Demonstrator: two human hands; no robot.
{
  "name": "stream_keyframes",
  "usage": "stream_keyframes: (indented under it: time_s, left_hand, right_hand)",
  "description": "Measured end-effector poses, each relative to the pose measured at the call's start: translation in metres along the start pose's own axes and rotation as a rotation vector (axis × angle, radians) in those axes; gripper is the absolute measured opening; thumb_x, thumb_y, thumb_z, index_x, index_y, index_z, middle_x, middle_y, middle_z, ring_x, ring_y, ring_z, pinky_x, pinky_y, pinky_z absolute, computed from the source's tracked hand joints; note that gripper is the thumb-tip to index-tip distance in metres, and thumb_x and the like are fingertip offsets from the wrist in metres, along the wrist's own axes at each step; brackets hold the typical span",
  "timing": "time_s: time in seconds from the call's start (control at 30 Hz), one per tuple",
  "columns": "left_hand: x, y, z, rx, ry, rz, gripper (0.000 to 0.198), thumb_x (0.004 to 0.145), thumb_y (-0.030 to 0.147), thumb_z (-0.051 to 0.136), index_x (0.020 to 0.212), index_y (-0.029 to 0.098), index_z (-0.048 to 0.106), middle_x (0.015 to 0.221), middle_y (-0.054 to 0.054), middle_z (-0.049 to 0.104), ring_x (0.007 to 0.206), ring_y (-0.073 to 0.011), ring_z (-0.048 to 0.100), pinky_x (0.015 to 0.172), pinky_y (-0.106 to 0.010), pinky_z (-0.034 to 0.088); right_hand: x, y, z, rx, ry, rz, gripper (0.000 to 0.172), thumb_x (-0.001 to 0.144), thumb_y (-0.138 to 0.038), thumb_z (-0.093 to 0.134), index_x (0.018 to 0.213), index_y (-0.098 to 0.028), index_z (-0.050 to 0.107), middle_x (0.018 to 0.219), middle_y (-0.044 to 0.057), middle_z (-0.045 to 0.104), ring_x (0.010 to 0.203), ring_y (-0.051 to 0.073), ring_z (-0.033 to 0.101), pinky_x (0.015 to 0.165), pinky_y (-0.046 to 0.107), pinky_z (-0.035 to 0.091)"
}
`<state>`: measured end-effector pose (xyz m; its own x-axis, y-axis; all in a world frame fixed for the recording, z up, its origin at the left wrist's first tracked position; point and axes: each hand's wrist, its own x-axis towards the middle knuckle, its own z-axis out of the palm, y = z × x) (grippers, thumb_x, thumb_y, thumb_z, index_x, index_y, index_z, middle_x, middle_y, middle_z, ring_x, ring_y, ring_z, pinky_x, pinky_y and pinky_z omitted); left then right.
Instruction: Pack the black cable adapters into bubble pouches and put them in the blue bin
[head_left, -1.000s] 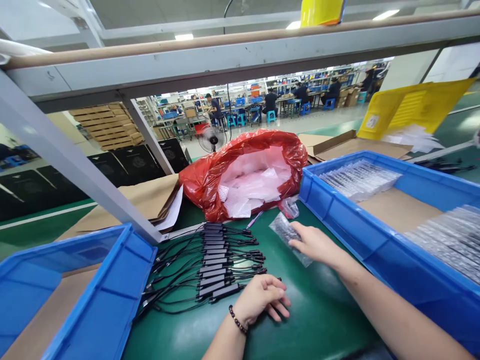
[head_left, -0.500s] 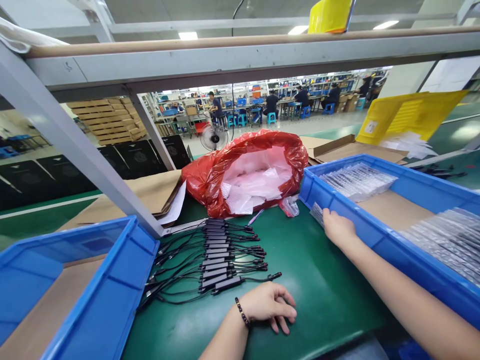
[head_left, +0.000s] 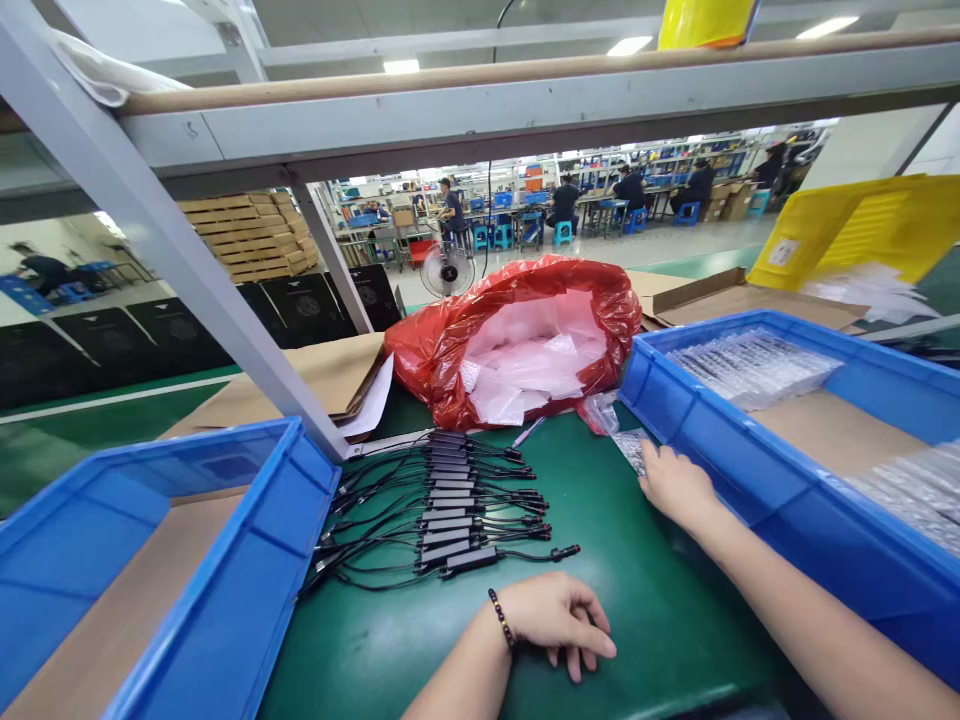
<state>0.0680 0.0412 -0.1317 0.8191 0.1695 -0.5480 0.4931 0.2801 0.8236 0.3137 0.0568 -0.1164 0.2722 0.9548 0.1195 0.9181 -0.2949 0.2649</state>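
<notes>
My right hand [head_left: 681,487] is closed on the edge of a small clear plastic packet [head_left: 630,450], beside the near wall of the right blue bin [head_left: 705,430]. My left hand [head_left: 559,622], with a beaded bracelet at the wrist, hovers low over the green mat [head_left: 600,530], fingers loosely curled and apart, holding nothing. Just beyond it, several black cables with grey modules [head_left: 450,520] lie side by side in a column. Packed clear bags stand in rows inside the right bin.
A red plastic bag [head_left: 442,350] holds white and pink pouches. A blue bin [head_left: 225,590] with a cardboard bottom stands at left. A metal post [head_left: 202,250] rises behind it. Cardboard [head_left: 322,370] lies at back left, a yellow bin [head_left: 847,230] at back right. People sit far off.
The whole view has shifted, so the scene sits further right. The packet under my right hand now lies flatter and shows more of its face. My left hand stays near the cables.
</notes>
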Motion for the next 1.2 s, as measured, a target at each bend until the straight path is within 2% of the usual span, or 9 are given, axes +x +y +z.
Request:
stream_keyframes:
  time_s: [0.2,0.37,0.47,0.57,0.83,0.93,1.03,1.13,1.2]
  left_hand:
    - [0.006,-0.005,-0.003,0.008,-0.021,0.009,0.057,0.043,0.058,0.071,0.078,0.016,0.054,0.056,0.004,0.058,0.036,-0.0082,0.052,0.034,-0.018,0.036]
    - [0.005,-0.003,-0.001,0.000,-0.004,0.017,0.057,0.045,0.058,0.070,0.080,0.016,0.053,0.056,0.003,0.058,0.036,-0.0080,0.052,0.035,-0.018,0.037]
    - [0.005,-0.003,-0.001,-0.006,-0.001,0.018,0.058,0.044,0.059,0.070,0.079,0.016,0.052,0.056,0.003,0.058,0.036,-0.0084,0.051,0.034,-0.019,0.037]
    - [0.005,-0.003,0.000,-0.015,0.003,0.025,0.058,0.044,0.059,0.070,0.080,0.016,0.052,0.057,0.002,0.058,0.036,-0.0088,0.052,0.034,-0.019,0.037]
    - [0.004,-0.002,0.000,-0.024,0.005,0.012,0.059,0.044,0.060,0.070,0.080,0.016,0.051,0.057,0.002,0.058,0.037,-0.0086,0.052,0.035,-0.020,0.037]
    - [0.005,-0.003,-0.001,-0.020,-0.002,0.011,0.058,0.046,0.059,0.070,0.081,0.016,0.052,0.057,0.002,0.058,0.037,-0.0088,0.052,0.036,-0.020,0.038]
    - [0.006,-0.004,-0.001,-0.019,-0.008,0.005,0.057,0.046,0.058,0.070,0.081,0.016,0.052,0.057,0.002,0.058,0.036,-0.0084,0.052,0.037,-0.020,0.038]
    - [0.006,-0.003,0.000,-0.006,-0.019,0.000,0.057,0.044,0.059,0.070,0.077,0.016,0.053,0.055,0.004,0.058,0.035,-0.0076,0.050,0.037,-0.020,0.037]
    - [0.005,-0.001,0.000,0.030,-0.034,-0.004,0.057,0.042,0.062,0.069,0.072,0.016,0.053,0.054,0.004,0.057,0.035,-0.0072,0.050,0.036,-0.019,0.036]
  right_hand:
    - [-0.012,-0.001,0.027,-0.043,-0.022,-0.046,0.055,0.077,-0.002,0.040,0.131,-0.011,0.034,0.096,0.020,0.053,0.079,0.028,0.059,0.057,0.032,0.046]
    - [-0.007,0.012,0.032,-0.021,0.091,0.005,0.045,0.080,-0.003,0.036,0.124,-0.010,0.043,0.091,0.017,0.055,0.070,0.023,0.061,0.056,0.030,0.047]
    - [-0.002,0.029,0.029,0.031,0.146,0.112,0.037,0.082,-0.006,0.037,0.119,-0.008,0.046,0.083,0.015,0.058,0.063,0.022,0.063,0.055,0.029,0.047]
    - [0.002,0.042,0.022,0.061,0.088,0.190,0.036,0.082,-0.006,0.038,0.118,-0.005,0.043,0.073,0.013,0.059,0.060,0.025,0.064,0.053,0.031,0.047]
    - [-0.003,0.046,0.001,0.038,0.001,0.143,0.029,0.081,-0.003,0.037,0.107,-0.008,0.049,0.077,0.012,0.058,0.062,0.024,0.064,0.050,0.027,0.043]
    - [-0.007,0.046,-0.004,0.009,0.097,0.138,0.023,0.080,-0.004,0.038,0.096,-0.009,0.054,0.079,0.011,0.057,0.059,0.021,0.061,0.048,0.026,0.039]
    - [-0.014,0.043,-0.009,0.033,0.331,0.082,0.017,0.082,-0.013,0.044,0.093,-0.009,0.056,0.079,0.012,0.057,0.067,0.023,0.057,0.054,0.029,0.039]
    - [-0.020,0.023,-0.018,0.213,0.555,-0.140,0.019,0.084,-0.019,0.044,0.092,-0.009,0.058,0.079,0.011,0.058,0.074,0.022,0.053,0.066,0.031,0.039]
    - [-0.025,-0.001,-0.027,0.394,0.585,-0.337,0.020,0.086,-0.019,0.041,0.084,-0.011,0.059,0.076,0.009,0.057,0.072,0.019,0.050,0.068,0.030,0.038]
